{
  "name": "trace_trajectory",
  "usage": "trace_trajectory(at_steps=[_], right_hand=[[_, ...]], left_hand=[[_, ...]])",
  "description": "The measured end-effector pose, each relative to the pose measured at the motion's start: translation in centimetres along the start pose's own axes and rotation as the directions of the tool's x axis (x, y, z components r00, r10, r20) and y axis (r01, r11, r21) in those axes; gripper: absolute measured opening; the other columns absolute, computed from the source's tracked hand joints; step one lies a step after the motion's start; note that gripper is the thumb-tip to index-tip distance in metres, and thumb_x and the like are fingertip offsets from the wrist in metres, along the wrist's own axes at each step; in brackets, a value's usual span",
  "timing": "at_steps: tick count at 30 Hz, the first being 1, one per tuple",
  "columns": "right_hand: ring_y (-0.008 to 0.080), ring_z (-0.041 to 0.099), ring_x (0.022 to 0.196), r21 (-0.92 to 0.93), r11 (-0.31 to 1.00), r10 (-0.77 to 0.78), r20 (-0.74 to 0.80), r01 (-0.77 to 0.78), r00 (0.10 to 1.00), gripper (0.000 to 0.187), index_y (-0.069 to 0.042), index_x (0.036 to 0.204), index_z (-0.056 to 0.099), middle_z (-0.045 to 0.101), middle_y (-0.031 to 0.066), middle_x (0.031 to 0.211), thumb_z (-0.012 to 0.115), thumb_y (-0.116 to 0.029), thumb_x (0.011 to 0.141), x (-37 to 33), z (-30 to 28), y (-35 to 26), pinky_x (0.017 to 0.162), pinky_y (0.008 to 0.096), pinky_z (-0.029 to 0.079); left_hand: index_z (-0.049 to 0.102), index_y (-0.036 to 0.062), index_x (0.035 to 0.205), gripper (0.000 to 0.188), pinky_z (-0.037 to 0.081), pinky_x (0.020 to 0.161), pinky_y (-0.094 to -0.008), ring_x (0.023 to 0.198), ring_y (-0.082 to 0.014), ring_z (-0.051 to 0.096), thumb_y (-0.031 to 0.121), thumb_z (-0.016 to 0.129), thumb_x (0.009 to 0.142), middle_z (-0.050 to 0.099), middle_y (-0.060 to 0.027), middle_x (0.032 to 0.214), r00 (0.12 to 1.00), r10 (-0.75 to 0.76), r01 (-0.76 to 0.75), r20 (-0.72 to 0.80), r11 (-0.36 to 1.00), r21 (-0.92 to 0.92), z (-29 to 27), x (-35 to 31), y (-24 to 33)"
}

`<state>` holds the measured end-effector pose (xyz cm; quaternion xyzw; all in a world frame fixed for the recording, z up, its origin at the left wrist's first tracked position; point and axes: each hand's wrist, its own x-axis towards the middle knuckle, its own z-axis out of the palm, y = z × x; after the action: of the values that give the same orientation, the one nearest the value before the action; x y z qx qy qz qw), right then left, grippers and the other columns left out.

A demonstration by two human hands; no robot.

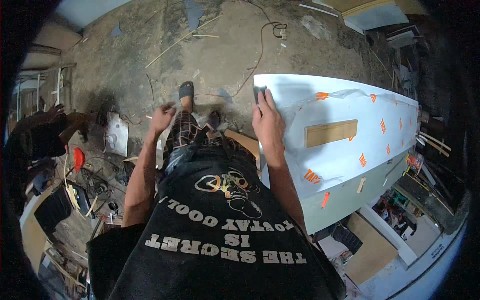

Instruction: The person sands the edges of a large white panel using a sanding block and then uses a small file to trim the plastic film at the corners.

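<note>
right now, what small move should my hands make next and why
Perhaps bring the left hand to the white panel to steady it: that hand is well clear, while the right hand is at the edge, fingers against a dark piece.

Uneven light; curved, black-rimmed view
The flat panel in white plastic film (367,112) reflects brightly, softly shadowed beside the bare right hand (268,122); the grey-brown concrete floor (230,47) is dimmer.

Orange-lettered white panel (371,140), pale-lettered black shirt (220,276)
</note>
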<state>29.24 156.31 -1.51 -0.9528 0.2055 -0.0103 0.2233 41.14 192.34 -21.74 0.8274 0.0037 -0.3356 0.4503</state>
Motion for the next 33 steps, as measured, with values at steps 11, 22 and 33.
trace_trajectory(at_steps=[11,22,33], right_hand=[[0.0394,0.059,0.135,0.232,0.953,0.230,-0.129,-0.196,0.965,0.047,-0.001,0.142,0.062,0.059,0.0245,0.146,0.068,-0.015,0.097,-14.0,-3.3,6.2,0.111,0.0437,0.048],[0.0235,0.069,0.104,0.529,0.743,0.634,-0.360,-0.410,0.684,0.051,0.000,0.148,0.055,0.064,0.0189,0.141,0.066,-0.009,0.099,-23.0,-2.6,9.7,0.086,0.0352,0.057],[0.0149,0.066,0.075,0.806,0.384,0.905,-0.232,-0.450,0.356,0.053,0.001,0.156,0.045,0.060,0.0157,0.147,0.053,-0.021,0.108,-31.3,-3.5,8.6,0.056,0.0248,0.050]], left_hand=[[0.047,-0.0114,0.148,0.096,0.056,0.088,-0.0382,0.101,-0.0298,0.071,0.057,0.077,0.088,0.069,-0.0250,0.117,0.929,0.314,-0.311,0.194,0.949,-0.047,14.0,1.2,24.2],[0.074,-0.0007,0.093,0.041,0.053,0.072,-0.0309,0.077,-0.0123,0.063,0.040,0.080,0.092,0.070,-0.0058,0.079,0.785,0.101,-0.062,0.611,0.994,-0.085,20.7,-8.7,19.3],[0.070,0.0021,0.125,0.058,0.056,0.093,-0.0457,0.104,-0.0356,0.073,0.051,0.073,0.094,0.076,-0.0195,0.112,0.190,0.213,-0.382,0.958,0.915,-0.128,28.3,-17.7,14.1]])
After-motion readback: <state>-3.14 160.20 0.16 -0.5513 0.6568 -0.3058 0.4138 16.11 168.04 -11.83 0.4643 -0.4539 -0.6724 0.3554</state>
